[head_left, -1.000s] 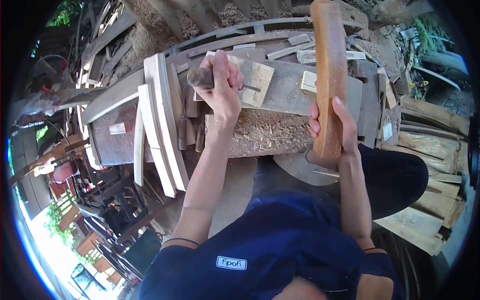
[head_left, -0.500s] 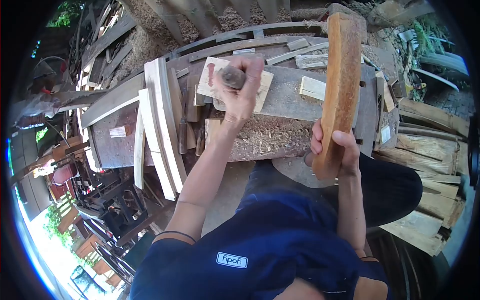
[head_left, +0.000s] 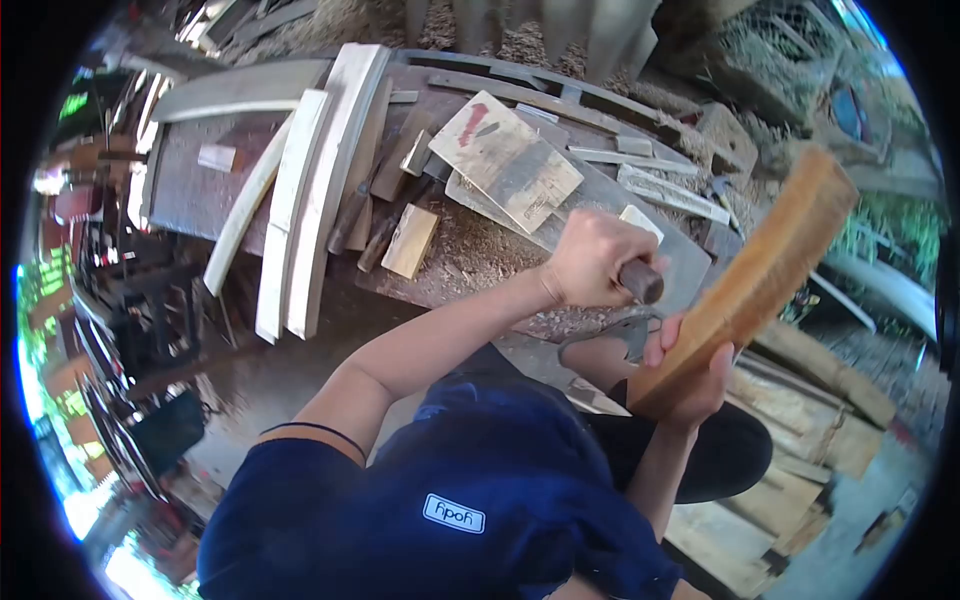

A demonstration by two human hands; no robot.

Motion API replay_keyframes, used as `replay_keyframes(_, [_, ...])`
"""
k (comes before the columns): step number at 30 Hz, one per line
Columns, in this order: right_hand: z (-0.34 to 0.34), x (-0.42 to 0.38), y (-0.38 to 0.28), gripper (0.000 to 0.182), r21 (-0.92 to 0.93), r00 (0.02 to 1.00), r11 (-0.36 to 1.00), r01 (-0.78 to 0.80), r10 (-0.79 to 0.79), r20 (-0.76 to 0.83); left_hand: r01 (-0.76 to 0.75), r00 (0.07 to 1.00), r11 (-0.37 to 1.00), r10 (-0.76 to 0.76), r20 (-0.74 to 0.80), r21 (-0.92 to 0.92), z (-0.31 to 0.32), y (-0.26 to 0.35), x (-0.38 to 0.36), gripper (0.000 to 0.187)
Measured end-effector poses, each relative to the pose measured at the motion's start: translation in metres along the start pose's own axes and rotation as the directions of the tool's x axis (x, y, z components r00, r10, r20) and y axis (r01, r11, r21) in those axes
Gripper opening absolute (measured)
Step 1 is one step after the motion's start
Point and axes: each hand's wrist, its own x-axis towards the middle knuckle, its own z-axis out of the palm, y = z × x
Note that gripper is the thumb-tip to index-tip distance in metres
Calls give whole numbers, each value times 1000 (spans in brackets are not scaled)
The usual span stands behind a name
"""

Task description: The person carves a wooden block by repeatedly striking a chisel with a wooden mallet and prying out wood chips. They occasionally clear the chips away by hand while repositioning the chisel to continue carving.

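My left hand (head_left: 592, 258) is closed around a chisel with a dark wooden handle (head_left: 640, 281), its butt end pointing right. My right hand (head_left: 692, 372) grips the lower end of a long orange-brown wooden block (head_left: 760, 272) that tilts up to the right. The chisel handle sits just left of that block, close to my right fingers. Both hands hover above the near edge of a shaving-covered workbench (head_left: 470, 265). The chisel's blade is hidden behind my left hand.
A pale board with red marks (head_left: 505, 158) lies on a grey plank on the bench. Curved white wooden slats (head_left: 310, 180) hang over the bench's left side. A small wood block (head_left: 411, 241) and several hand tools lie between. Stacked timber (head_left: 800, 440) is at right.
My left hand has come off the pale board and moved down and right with the chisel, close to the block. The block tilted further right, and the view swung.
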Motion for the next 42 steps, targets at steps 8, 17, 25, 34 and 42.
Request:
replay_keyframes(8, [10, -8, -6, 69, -14, 999, 1000, 21, -20, 50, 104, 995, 994, -104, -3, 35, 3, 7, -3, 16])
replay_keyframes(17, [16, -2, -4, 69, -89, 996, 995, 46, -39, 78, 150, 988, 989, -150, -27, 11, -4, 6, 8, 13])
replay_keyframes(25, [28, -1, -18, 74, -156, 985, 973, 170, -169, 22, 127, 992, 990, -126, -28, 54, 0, -2, 10, 16])
replay_keyframes(34, [39, -4, -18, 50, -932, 953, 315, 179, -290, 85, 91, 990, 996, -91, -103, -9, 9, -7, 9, 19])
replay_keyframes(42, [56, 1, -22, 44, -894, 943, 364, 261, -293, 157, 140, 979, 989, -146, -144, -47, 0, -4, 16, 14])
